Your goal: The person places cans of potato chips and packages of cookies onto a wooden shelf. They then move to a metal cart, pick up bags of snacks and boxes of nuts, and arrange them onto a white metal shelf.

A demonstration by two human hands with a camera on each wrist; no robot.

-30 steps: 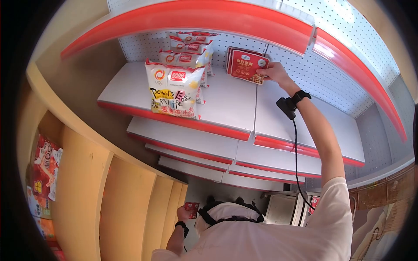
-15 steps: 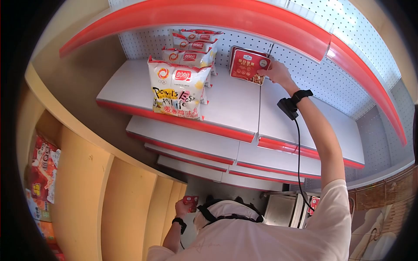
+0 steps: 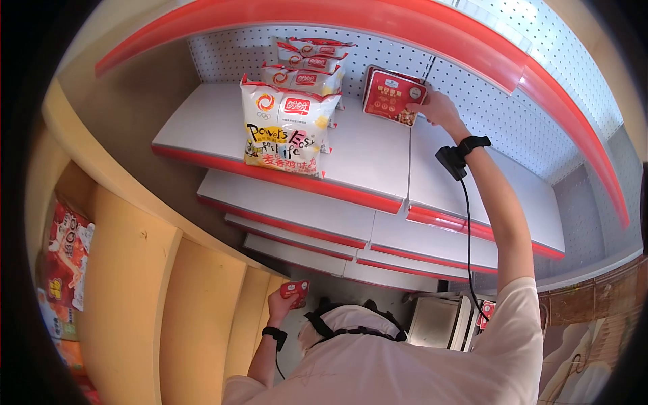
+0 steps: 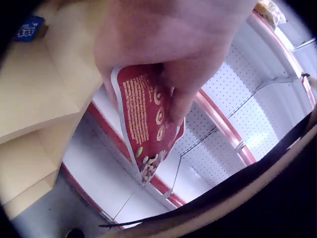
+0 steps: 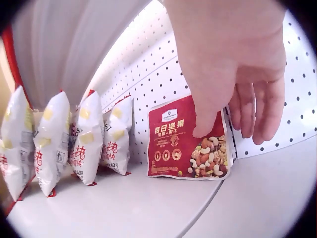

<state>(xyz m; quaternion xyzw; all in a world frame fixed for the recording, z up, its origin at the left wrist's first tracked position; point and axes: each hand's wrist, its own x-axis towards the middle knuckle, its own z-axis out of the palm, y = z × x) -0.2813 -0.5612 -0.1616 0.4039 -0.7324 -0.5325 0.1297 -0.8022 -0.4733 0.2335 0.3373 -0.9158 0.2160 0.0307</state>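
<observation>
On the upper white shelf (image 3: 364, 152), a red nut packet (image 5: 171, 141) with nuts pictured on its front stands upright by the perforated back panel. My right hand (image 3: 440, 110) grips its right edge, thumb across the front; the other fingers (image 5: 270, 111) hang beyond that edge, partly hidden. Another packet's edge shows behind it in the head view. Low at my left side, my left hand (image 3: 278, 307) holds a similar red packet (image 4: 136, 111), pinched at the top between thumb and fingers. White chip bags (image 3: 287, 131) stand in a row left of the nut packets.
A red-edged shelf (image 3: 304, 27) overhangs the hand's space, and more white shelves (image 3: 290, 206) lie below. Wooden shelving (image 3: 125, 270) stands at the left, with colourful snack packs (image 3: 67, 256) on it. A cable (image 3: 468, 236) hangs from the right wrist.
The left hand has risen a little with its packet, which has tilted. The right hand stays at the standing packet's edge. The head view has shifted, moving the shelf goods slightly right and up.
</observation>
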